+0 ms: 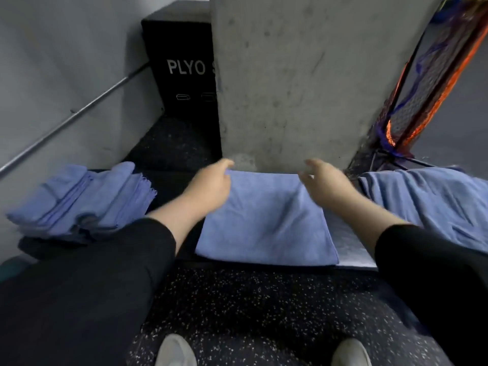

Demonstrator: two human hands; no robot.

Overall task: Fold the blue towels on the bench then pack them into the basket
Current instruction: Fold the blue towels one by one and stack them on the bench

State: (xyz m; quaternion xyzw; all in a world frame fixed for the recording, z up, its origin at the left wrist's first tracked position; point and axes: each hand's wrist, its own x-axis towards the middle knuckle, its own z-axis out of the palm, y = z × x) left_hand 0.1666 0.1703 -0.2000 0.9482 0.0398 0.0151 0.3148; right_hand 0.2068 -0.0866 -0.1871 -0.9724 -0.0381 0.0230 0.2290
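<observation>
At frame centre a soft, light blue towel (266, 220) lies flat on the desk (351, 249); being limp, it is probably best pinched at its far corners. The left hand (208, 186) reaches forward and pinches the far left corner, while the right hand (323, 180) hovers over the far right corner, its grip apart, fingers loosely curled on nothing.

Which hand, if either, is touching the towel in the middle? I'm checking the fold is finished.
Left hand: touching; the head view shows its fingers on the far left corner of the middle towel. Right hand: cannot tell; its blurred, spread fingers overlap the far edge.
</observation>
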